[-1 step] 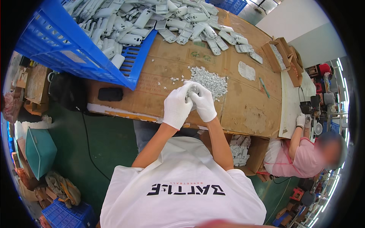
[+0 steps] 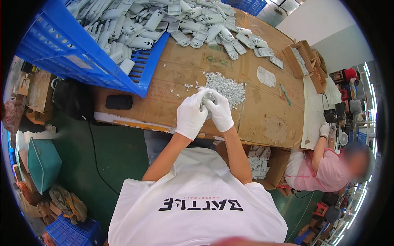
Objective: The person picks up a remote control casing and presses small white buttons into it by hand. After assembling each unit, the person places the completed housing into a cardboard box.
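My left hand [image 2: 191, 115] and my right hand [image 2: 220, 110], both in white knit gloves, meet over the near part of the cardboard-covered table [image 2: 164, 98]. Their fingers close round a light grey plastic casing [image 2: 209, 97], mostly covered by the gloves. Just beyond the fingertips lies a heap of small whitish-silver parts [image 2: 225, 88], with a few bits strayed to its left. Farther off, many pale plastic casings [image 2: 154, 20] are piled on the table and in a tipped blue crate [image 2: 141, 84].
A black pouch [image 2: 119, 102] lies near the left table edge. To the right are a paper slip [image 2: 266, 76], a green pen-like tool [image 2: 285, 94] and cardboard trays [image 2: 296, 61]. An open carton [image 2: 279, 167] with white parts stands below the edge. A co-worker [image 2: 316, 168] sits at right.
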`<state>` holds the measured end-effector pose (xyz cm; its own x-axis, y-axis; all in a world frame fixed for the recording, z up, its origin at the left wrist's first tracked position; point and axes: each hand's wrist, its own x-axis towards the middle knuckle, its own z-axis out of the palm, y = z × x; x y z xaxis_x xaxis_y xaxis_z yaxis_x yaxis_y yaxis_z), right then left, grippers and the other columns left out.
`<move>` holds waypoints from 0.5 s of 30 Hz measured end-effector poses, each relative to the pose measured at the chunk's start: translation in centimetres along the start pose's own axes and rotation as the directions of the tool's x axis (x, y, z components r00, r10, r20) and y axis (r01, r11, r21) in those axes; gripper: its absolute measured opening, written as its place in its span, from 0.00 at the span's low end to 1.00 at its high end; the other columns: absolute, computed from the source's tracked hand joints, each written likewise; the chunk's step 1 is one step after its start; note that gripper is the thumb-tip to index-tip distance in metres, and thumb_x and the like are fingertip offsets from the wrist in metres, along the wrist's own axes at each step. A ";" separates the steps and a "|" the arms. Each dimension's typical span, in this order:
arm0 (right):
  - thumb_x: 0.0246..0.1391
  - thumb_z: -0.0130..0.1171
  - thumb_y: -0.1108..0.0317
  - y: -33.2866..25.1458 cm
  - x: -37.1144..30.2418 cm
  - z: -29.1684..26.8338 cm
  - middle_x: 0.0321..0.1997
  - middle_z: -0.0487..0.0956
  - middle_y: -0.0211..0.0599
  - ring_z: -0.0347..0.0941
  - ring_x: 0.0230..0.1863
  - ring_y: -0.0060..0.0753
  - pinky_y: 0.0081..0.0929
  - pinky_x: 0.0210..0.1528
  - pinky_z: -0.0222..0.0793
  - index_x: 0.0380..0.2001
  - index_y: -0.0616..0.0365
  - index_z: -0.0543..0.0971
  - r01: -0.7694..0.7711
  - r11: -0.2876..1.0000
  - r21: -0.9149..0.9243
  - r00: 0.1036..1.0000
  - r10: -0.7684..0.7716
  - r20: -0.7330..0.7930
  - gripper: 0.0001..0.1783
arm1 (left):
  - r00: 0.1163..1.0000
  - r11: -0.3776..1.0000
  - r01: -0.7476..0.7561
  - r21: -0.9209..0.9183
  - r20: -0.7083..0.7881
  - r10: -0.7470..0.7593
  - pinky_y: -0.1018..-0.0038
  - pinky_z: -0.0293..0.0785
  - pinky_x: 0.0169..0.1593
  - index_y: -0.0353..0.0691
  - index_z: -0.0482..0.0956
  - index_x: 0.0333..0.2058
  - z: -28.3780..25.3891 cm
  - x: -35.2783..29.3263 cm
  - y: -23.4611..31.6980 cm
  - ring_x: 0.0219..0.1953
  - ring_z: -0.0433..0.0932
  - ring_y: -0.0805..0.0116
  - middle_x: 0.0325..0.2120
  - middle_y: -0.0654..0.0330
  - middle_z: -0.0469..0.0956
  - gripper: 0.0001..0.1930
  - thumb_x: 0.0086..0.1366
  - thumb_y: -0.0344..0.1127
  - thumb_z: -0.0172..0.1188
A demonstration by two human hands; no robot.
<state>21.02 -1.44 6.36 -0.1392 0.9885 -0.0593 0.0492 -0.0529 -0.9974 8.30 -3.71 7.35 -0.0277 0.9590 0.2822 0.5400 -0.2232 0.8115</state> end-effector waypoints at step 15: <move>0.52 0.48 0.79 0.8 -0.4 -1.3 0.39 0.80 0.30 0.74 0.40 0.18 0.20 0.44 0.72 0.47 0.63 0.79 -0.100 0.976 0.192 0.991 0.115 -0.069 0.19 | 0.997 0.999 -0.054 -0.005 0.054 0.054 0.65 0.77 0.39 0.48 0.79 0.50 1.5 0.4 0.5 0.34 0.79 0.58 0.32 0.58 0.81 0.23 0.53 0.23 0.60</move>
<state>22.45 -1.71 5.63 -0.0642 0.9833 -0.1705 -0.1278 -0.1775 -0.9758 9.77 -3.17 7.11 0.0466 0.9535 0.2977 0.5368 -0.2752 0.7975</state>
